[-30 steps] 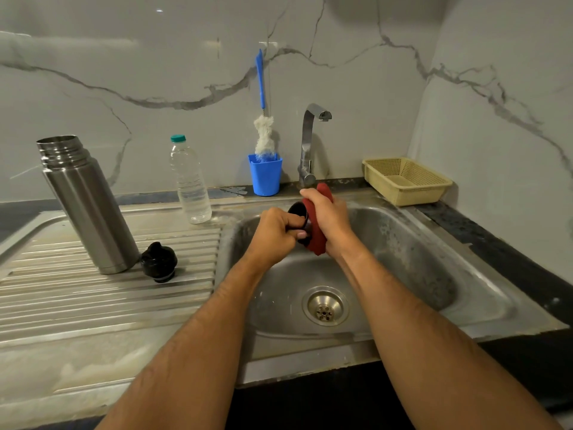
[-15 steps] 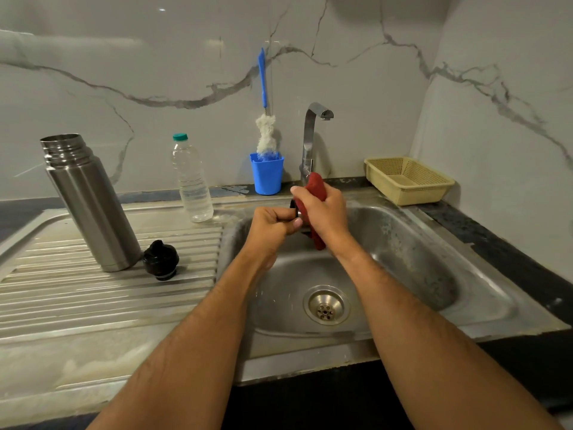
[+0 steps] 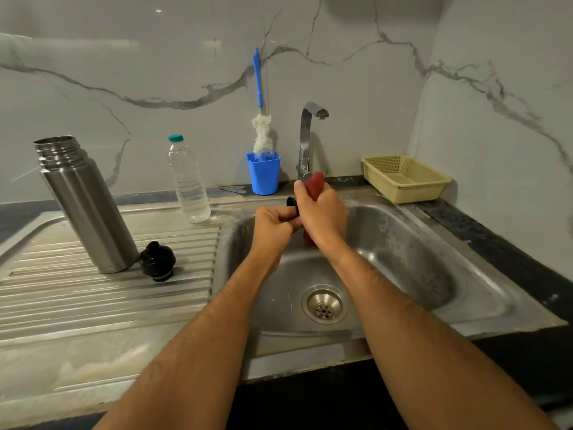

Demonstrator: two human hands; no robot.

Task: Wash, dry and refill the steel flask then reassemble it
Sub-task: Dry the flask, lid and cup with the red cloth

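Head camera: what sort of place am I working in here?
Most likely a home kitchen sink area: a steel sink with ribbed drainboard, a tap against a marble-look wall, and a bottle brush standing in a blue cup.

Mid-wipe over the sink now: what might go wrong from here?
1. The black cap is pinched at its edge by the left hand while the right hand rubs it with the red cloth; it may slip into the sink.
2. The open flask stands right beside the stopper on the ribbed drainboard; a careless reach for the stopper could tip it.
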